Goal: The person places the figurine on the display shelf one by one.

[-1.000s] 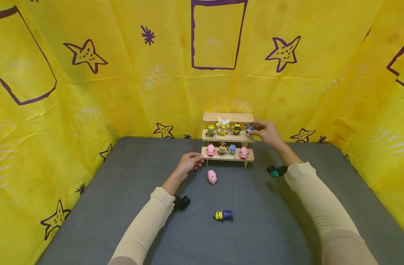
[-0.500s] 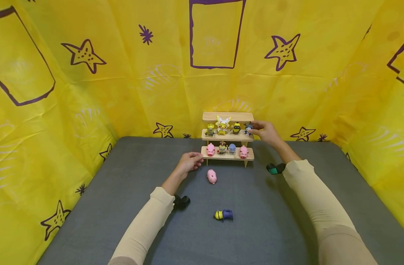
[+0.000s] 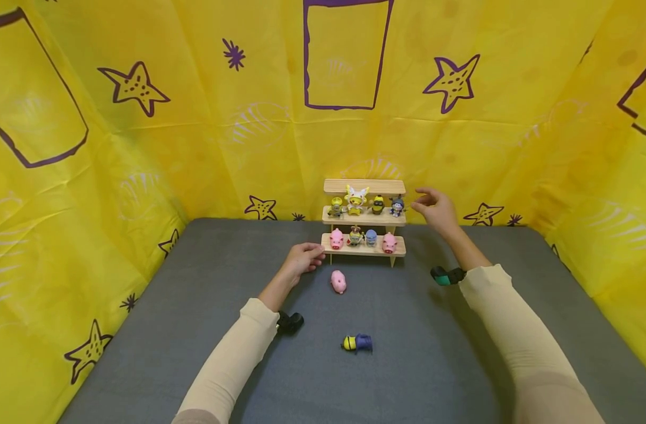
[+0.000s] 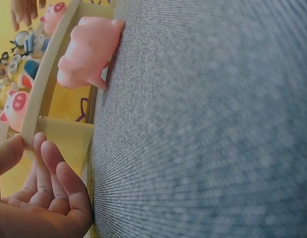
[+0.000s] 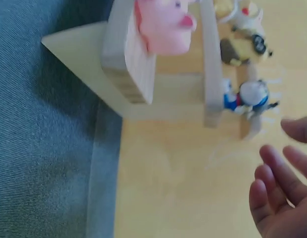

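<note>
Left hand (image 3: 303, 259) pinches the shelf (image 3: 357, 251), best gently; right hand (image 3: 439, 212), fingers parted and empty, should avoid nudging the end toy (image 3: 397, 206)

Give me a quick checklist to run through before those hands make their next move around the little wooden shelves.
1. Three-tier pale wooden stand held: ok; the left hand pinches the left end of its lowest board.
2. Right hand free: ok; it holds nothing and is apart from the stand.
3. Small blue, white and dark-grey figure upright: ok, at the middle board's right end.
4. Loose pink pig figure on the stand: not ok; it is on the grey cloth surface in front.
5. Yellow-and-blue rounded figure on the stand: not ok; it lies on the cloth.
6. Stand fixed down: cannot tell.
</note>
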Tool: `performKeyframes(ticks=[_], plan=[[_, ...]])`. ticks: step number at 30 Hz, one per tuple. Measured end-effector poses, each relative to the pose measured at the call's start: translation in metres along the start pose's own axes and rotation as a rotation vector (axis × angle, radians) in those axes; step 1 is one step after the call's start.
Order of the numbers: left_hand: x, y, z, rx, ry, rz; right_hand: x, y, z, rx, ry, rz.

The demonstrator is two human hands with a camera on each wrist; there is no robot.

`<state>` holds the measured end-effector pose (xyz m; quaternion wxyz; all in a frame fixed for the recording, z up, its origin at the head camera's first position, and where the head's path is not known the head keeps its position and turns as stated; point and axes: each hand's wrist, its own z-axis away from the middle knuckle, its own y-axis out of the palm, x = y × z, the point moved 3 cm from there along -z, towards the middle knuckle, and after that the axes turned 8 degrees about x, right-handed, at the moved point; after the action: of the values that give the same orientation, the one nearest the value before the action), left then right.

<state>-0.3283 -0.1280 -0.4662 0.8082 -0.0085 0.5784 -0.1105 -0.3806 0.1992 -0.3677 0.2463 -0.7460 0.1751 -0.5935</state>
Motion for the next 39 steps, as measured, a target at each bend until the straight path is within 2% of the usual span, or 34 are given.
performKeyframes(ticks=[5,9,11,16,20,29,33,39], plan=[[0.000,0.000,-0.001,-0.003,0.006,0.004,0.012,-0.002,0.022,-0.085,-0.092,0.053],[0.000,0.000,0.000,-0.003,0.004,0.004,0.028,0.003,0.043,-0.079,-0.171,0.095],[0.001,0.001,0.000,0.001,0.001,0.002,0.039,0.007,0.053,-0.028,-0.199,0.127],[0.002,0.000,0.000,0.000,0.007,0.004,0.075,0.020,0.075,0.172,-0.283,0.181],[0.001,0.000,0.001,-0.007,0.004,0.009,0.092,0.035,0.089,0.285,-0.370,0.190],[0.000,0.001,0.001,0.000,0.010,0.020,0.097,0.081,0.122,0.481,-0.487,0.190],[0.000,0.001,0.001,-0.004,0.013,0.021,0.100,0.096,0.135,0.542,-0.554,0.258],[0.000,0.000,0.001,0.002,0.015,0.021,0.100,0.114,0.158,0.582,-0.669,0.394]])
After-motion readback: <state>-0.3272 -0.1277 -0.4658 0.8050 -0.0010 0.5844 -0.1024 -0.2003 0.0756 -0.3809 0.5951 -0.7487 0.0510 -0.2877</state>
